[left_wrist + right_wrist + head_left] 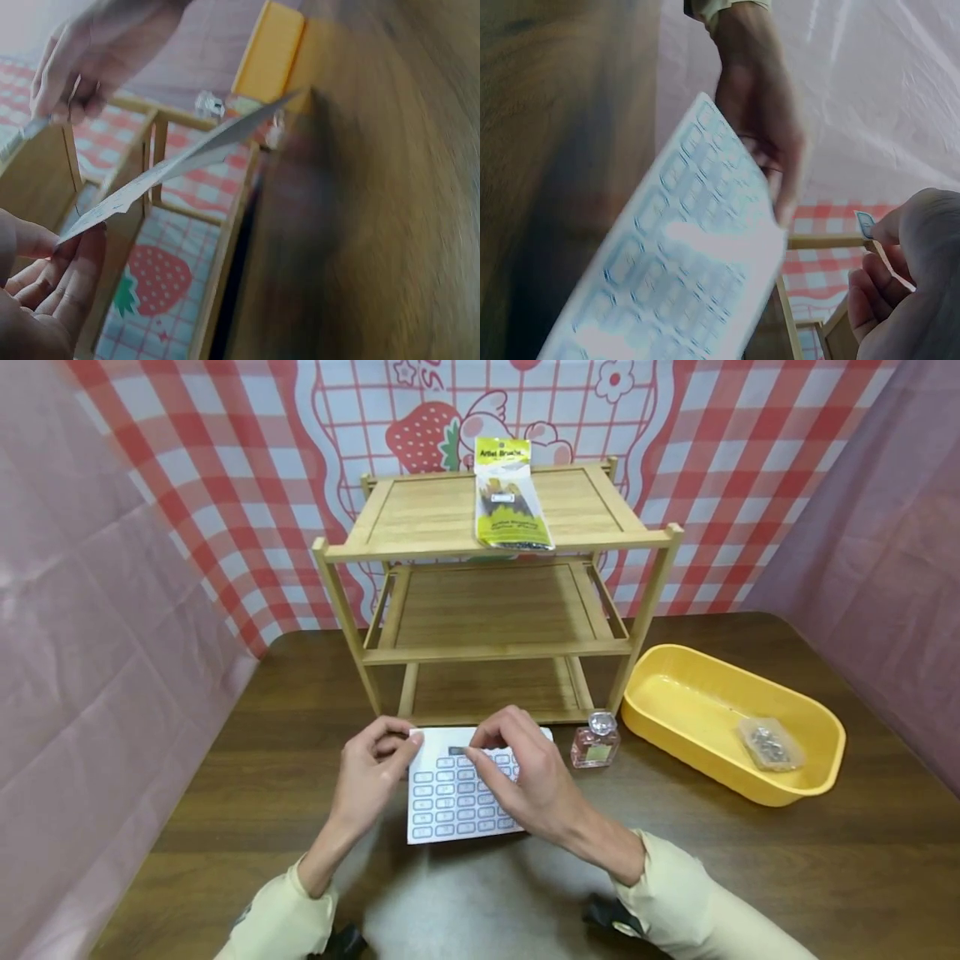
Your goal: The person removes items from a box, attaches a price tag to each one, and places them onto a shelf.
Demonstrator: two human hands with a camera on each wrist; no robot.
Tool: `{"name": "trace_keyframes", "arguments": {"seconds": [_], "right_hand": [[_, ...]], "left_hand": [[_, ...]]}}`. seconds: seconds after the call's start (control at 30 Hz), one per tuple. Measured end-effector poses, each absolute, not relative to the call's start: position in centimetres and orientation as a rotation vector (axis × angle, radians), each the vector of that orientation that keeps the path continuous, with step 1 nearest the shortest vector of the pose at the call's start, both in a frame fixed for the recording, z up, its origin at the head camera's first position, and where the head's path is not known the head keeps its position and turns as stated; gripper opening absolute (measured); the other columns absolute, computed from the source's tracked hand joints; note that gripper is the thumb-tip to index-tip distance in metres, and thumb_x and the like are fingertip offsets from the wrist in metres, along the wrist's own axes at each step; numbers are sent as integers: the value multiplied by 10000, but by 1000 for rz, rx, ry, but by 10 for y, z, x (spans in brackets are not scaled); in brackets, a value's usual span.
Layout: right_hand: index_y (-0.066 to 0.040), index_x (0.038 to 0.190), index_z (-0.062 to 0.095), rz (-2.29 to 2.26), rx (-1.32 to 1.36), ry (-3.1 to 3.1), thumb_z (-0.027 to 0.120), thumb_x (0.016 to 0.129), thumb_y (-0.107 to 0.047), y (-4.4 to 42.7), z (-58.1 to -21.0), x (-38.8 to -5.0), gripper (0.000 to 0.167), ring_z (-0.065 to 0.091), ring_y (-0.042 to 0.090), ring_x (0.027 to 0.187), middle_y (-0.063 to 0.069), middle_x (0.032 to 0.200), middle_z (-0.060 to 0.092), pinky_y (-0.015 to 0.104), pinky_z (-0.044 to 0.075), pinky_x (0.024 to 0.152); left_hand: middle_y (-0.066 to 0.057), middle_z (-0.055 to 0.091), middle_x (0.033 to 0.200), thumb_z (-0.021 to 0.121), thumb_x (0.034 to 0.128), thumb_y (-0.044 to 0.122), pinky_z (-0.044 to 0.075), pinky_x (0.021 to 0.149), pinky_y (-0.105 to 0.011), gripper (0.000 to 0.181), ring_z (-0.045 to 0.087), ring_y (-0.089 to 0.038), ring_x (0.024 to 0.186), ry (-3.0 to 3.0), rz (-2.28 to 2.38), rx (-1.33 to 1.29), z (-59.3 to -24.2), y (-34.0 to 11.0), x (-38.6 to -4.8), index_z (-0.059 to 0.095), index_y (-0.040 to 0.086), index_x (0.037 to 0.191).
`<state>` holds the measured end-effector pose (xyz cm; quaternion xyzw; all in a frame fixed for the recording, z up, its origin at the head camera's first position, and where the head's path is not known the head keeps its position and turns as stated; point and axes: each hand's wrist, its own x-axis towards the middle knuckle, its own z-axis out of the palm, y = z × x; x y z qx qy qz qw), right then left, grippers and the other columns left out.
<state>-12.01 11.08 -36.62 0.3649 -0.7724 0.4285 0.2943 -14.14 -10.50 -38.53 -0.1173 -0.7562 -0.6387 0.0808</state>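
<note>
My left hand (pixel 369 777) pinches the upper left corner of a white sheet of labels (pixel 465 797), thumb on its face. The sheet bears rows of small blue-framed stickers and is held tilted above the table. The right hand (pixel 536 777) holds one small label (pixel 456 750) between thumb and forefinger, over the sheet's top edge in the head view. In the right wrist view that label (pixel 865 224) hangs apart from the sheet (pixel 682 225). Part of the sheet's right side is hidden behind the right hand.
Behind the hands stands a three-tier wooden shelf (pixel 495 652). A yellow pack of artist brushes (pixel 510 522), with a small white label on it, lies on its top tier. To the right are a pink perfume bottle (pixel 595 747) and a yellow basin (pixel 675 693) containing a small clear packet (pixel 768 743).
</note>
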Motion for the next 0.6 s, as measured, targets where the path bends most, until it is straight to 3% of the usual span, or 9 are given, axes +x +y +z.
{"name": "trace_keyframes", "arguments": {"seconds": [0.27,0.6], "right_hand": [[-65,959,628,1113,923,-2098,765,874,51,125,-367,-122,199,583,150,878,6,933,604,283,548,755],[-50,967,631,1126,869,-2136,752,875,94,143,-367,-123,209,582,171,840,12,928,586,270,557,723]], "left_hand": [[-75,697,717,698,963,36,442,502,-214,55,609,-150,589,-2482,-1603,-257,-398,-117,-152,686,-13,984],[-7,680,743,724,929,57,486,626,-278,36,611,-145,675,-2701,-1323,-260,-413,-125,-164,714,27,945]]}}
